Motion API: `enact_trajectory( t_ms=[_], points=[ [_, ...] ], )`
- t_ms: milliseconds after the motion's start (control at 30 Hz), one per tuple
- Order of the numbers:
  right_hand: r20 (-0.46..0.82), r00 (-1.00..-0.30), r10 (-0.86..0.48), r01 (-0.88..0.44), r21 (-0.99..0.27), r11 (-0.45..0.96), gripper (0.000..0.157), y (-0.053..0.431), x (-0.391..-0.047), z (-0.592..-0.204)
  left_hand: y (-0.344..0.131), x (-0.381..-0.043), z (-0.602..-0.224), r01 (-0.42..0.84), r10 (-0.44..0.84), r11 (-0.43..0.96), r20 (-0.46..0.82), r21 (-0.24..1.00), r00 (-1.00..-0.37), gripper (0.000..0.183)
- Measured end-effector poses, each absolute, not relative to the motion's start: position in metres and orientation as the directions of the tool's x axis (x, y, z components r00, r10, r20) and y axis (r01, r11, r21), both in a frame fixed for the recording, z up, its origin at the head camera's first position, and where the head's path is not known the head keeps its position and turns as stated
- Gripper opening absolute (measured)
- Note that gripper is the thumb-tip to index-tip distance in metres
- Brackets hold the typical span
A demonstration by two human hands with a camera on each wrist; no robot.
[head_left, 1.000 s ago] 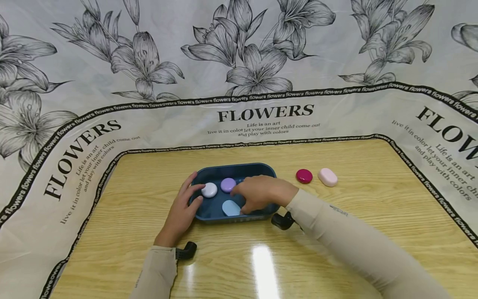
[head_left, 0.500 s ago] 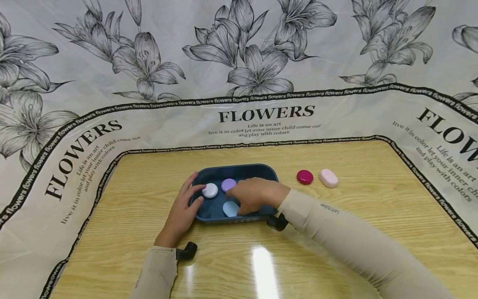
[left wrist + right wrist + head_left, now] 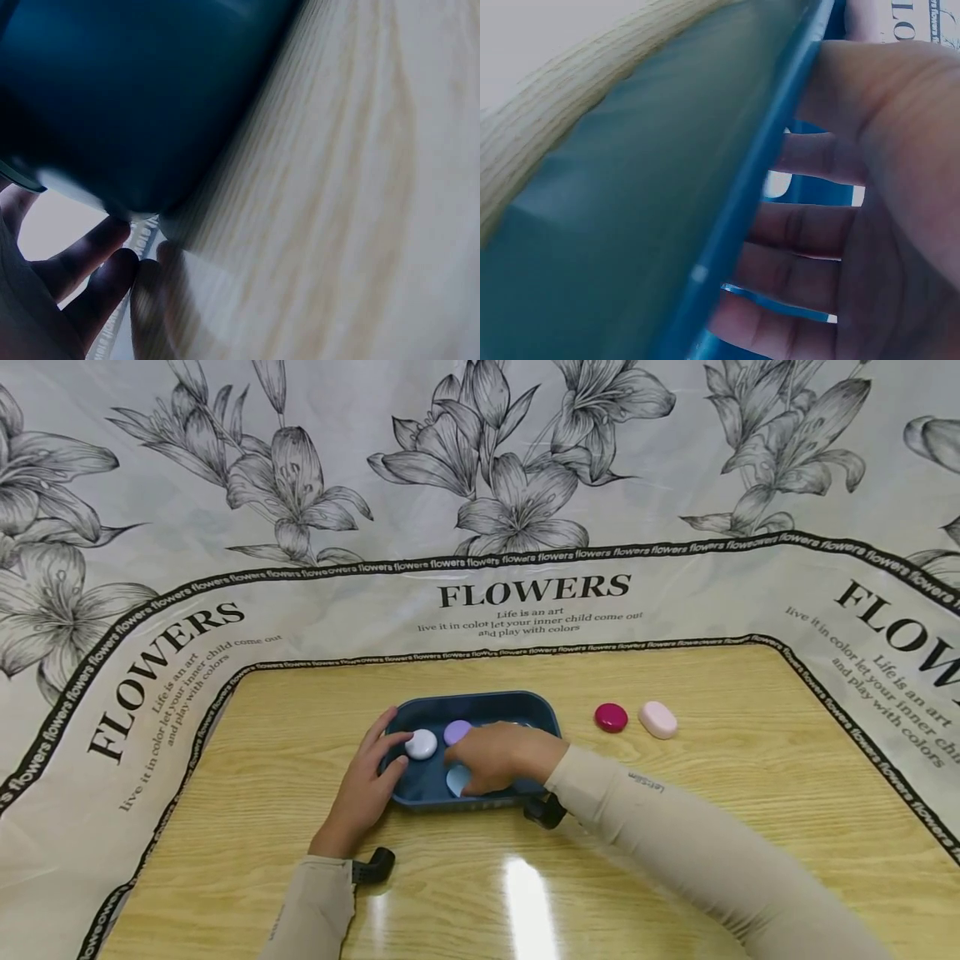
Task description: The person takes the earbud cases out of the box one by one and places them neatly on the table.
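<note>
A dark blue rounded container (image 3: 480,700) sits on the table. My left hand (image 3: 358,785) holds its left end, thumb and forefinger reaching over the rim, with the forefinger tip at a glossy white round piece (image 3: 422,745). Inside, my right hand (image 3: 501,756) reaches down with fingers lengthened and spread, as the right wrist view shows over the container's rim (image 3: 727,217). It partly covers a lilac round piece (image 3: 457,731) and a light blue round piece (image 3: 456,779). The right fingertips are right at the light blue piece, their contact hidden in the head view.
A crimson round piece (image 3: 611,717) and a pale pink oblong piece (image 3: 658,719) lie on the table to the container's right. Behind the wooden table (image 3: 270,760) stands a flower-printed cloth (image 3: 517,485). Each wrist wears a black camera mount (image 3: 375,865).
My right hand has shifted a little left inside the container and now covers more of the lilac and light blue pieces. My left hand and the container have stayed put.
</note>
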State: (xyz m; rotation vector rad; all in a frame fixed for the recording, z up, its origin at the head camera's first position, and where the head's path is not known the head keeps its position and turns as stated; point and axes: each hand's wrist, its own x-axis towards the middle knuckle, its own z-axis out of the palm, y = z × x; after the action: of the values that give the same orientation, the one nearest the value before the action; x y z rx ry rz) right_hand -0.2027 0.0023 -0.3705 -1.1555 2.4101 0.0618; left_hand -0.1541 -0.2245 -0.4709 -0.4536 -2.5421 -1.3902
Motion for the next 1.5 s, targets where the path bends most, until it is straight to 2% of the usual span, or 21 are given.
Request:
enact_trajectory(
  t_ms=[500,900,1300,1500],
  points=[
    [-0.433,-0.562,-0.705,-0.736,-0.127,0.665,0.048,-0.0009,-0.2015,-0.3748,-0.2245,-0.1547,-0.4717,0.355,0.164,0.505,0.316,0.787,-0.934,0.032],
    [-0.451,-0.526,-0.722,-0.751,-0.152,0.642,0.046,0.0015,-0.2008,-0.3718,-0.2239,-0.1544,-0.4704,0.360,0.168,0.508,0.320,0.782,-0.932,0.033],
    [-0.434,-0.579,-0.690,-0.731,-0.097,0.675,0.049,0.0008,-0.2005,-0.3738,-0.2235,-0.1540,-0.4706,0.362,0.168,0.500,0.322,0.787,-0.932,0.032],
    [-0.426,-0.578,-0.696,-0.735,-0.099,0.671,0.050,0.0021,-0.2011,-0.3757,-0.2225,-0.1529,-0.4675,0.357,0.166,0.502,0.317,0.788,-0.934,0.032]
  ],
)
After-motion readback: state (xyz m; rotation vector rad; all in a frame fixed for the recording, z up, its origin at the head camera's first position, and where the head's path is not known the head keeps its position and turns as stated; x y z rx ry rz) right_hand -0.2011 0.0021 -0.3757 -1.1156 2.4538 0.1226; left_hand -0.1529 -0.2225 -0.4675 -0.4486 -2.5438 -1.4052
